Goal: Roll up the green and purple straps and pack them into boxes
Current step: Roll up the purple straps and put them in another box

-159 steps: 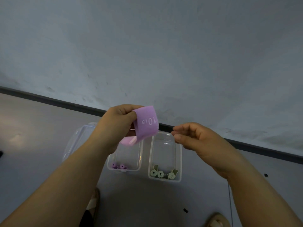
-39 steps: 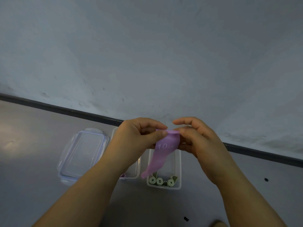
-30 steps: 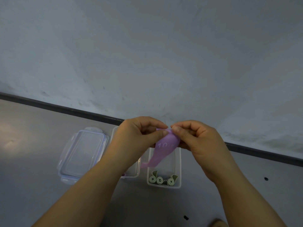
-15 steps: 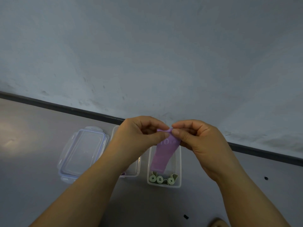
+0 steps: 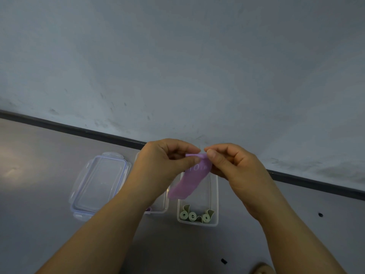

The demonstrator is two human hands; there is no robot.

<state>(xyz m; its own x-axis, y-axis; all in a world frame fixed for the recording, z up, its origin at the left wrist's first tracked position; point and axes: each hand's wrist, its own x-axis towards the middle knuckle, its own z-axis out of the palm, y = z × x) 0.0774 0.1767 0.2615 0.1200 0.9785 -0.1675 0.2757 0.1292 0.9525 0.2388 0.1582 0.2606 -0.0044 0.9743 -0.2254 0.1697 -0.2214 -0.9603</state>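
Left hand (image 5: 162, 163) and right hand (image 5: 235, 167) pinch the purple strap's (image 5: 189, 182) top end, fingers curled; the rest hangs over the clear box (image 5: 216, 198) holding green rolls (image 5: 194, 216).

Dim, flat lighting, soft glare patch on floor (image 5: 13, 169) at left, wide-angle bending at edges
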